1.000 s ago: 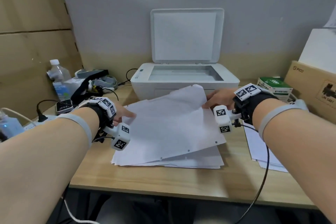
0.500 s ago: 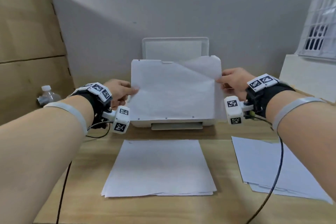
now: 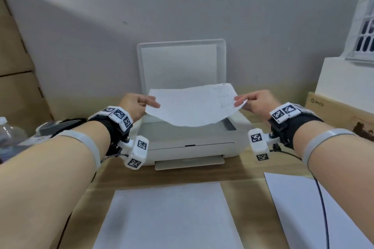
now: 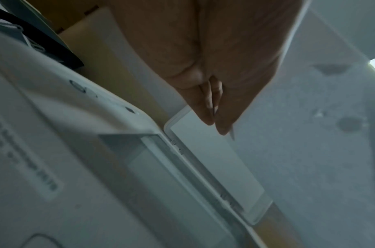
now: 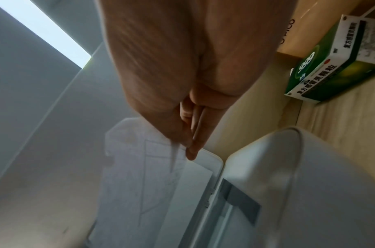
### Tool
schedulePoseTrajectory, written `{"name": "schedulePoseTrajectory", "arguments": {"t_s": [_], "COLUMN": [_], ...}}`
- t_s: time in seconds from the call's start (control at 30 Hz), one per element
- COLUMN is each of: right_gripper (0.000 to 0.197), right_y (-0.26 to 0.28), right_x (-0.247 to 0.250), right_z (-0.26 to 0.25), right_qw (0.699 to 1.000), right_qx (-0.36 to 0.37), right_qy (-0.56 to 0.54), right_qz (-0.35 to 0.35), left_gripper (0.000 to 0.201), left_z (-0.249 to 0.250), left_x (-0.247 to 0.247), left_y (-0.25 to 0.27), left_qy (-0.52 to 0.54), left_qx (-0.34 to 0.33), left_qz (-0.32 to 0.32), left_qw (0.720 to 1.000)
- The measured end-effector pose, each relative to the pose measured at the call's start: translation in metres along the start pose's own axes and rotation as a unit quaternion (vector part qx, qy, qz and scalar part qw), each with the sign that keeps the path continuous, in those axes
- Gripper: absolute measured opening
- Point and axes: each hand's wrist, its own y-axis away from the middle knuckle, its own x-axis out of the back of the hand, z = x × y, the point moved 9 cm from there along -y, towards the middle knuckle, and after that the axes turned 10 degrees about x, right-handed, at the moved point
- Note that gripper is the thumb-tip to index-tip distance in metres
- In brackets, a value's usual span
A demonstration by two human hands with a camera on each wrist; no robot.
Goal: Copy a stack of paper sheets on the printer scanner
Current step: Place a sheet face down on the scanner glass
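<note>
Both hands, the left hand and the right hand, pinched one paper sheet by its side edges above the scanner glass of the printer, probably to be lowered flat next.

A plastic bottle at the desk's left edge; a green medicine box beside a cardboard box

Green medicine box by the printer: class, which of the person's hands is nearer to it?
Right. The right hand pinches the sheet's right edge, on the green box's side; the left hand holds the far edge.
</note>
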Motion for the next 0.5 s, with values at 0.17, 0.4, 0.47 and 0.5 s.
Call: {"name": "schedulePoseTrajectory", "arguments": {"t_s": [0.17, 0.4, 0.47, 0.5], "right_gripper": [0.030, 0.010, 0.018, 0.020], "right_y": [-0.008, -0.018, -0.023, -0.025], "right_x": [-0.019, -0.038, -0.033, -0.027], "right_z": [0.018, 0.013, 0.007, 0.004], "right_qw": [0.991, 0.979, 0.999, 0.999], "right_qx": [-0.028, -0.010, 0.001, 0.002], "right_qy": [0.113, 0.187, 0.041, -0.029], "right_qz": [-0.063, -0.082, -0.022, 0.012], "left_gripper": [0.034, 0.011, 0.014, 0.012], "left_z": [-0.028, -0.035, -0.032, -0.030], "left_x": [-0.018, -0.009, 0.001, 0.006], "left_y": [-0.024, -0.032, -0.034, -0.035], "left_qy": [-0.120, -0.133, -0.017, 0.049], "left_qx": [0.016, 0.001, 0.015, 0.023], "left_qz": [-0.015, -0.007, 0.007, 0.008], "left_qw": [0.993, 0.991, 1.000, 0.998]}}
